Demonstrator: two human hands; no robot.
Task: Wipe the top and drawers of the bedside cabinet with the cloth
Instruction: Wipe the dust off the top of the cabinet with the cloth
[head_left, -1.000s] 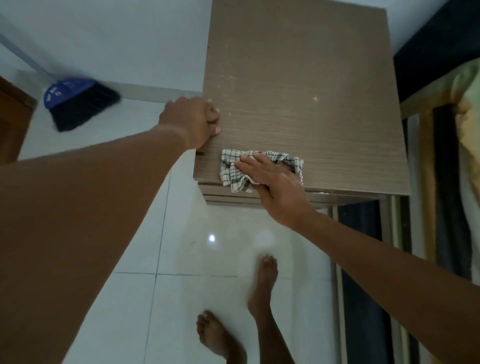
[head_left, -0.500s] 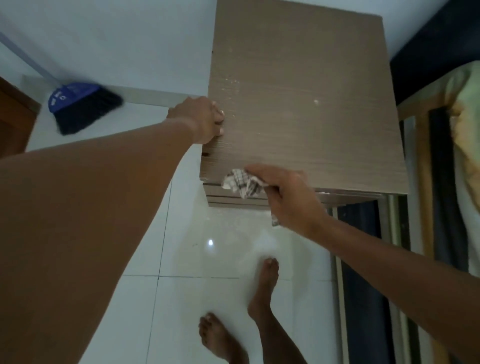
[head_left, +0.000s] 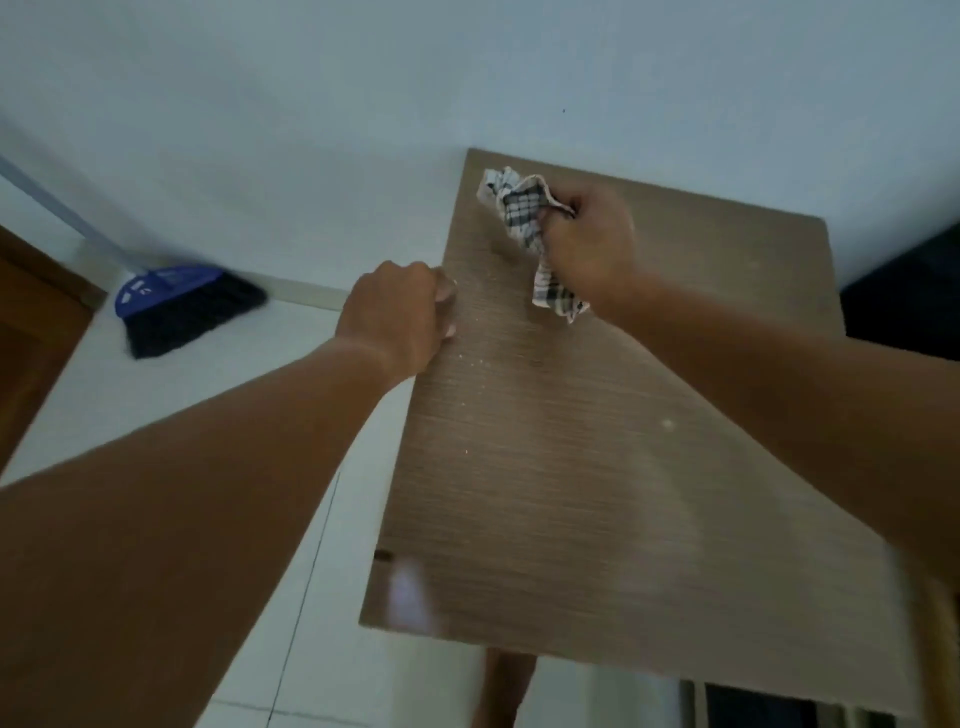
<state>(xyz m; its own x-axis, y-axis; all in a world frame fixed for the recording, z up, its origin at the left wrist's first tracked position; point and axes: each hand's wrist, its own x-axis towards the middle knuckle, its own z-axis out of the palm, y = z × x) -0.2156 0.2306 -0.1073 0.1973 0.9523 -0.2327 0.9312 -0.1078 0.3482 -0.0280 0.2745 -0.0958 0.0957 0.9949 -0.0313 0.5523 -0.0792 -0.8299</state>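
The bedside cabinet (head_left: 597, 493) shows only its brown wood-grain top, dotted with pale specks near the left side. A black-and-white checked cloth (head_left: 519, 208) is bunched at the top's far left corner, one end trailing toward me. My right hand (head_left: 589, 244) is closed around the cloth and holds it against the far part of the top. My left hand (head_left: 397, 317) is curled in a fist on the cabinet's left edge, fingers on the top. The drawers are hidden below the top.
A blue-and-black broom (head_left: 176, 306) leans at the wall on the left, over the white tiled floor (head_left: 291, 597). A brown wooden door edge (head_left: 31, 332) stands far left. Something dark (head_left: 904, 306) sits right of the cabinet. A pale wall rises behind.
My right hand has carried the cloth from the front edge of the top to the far left corner. The view has tilted up, so the drawers and my feet are out of sight.
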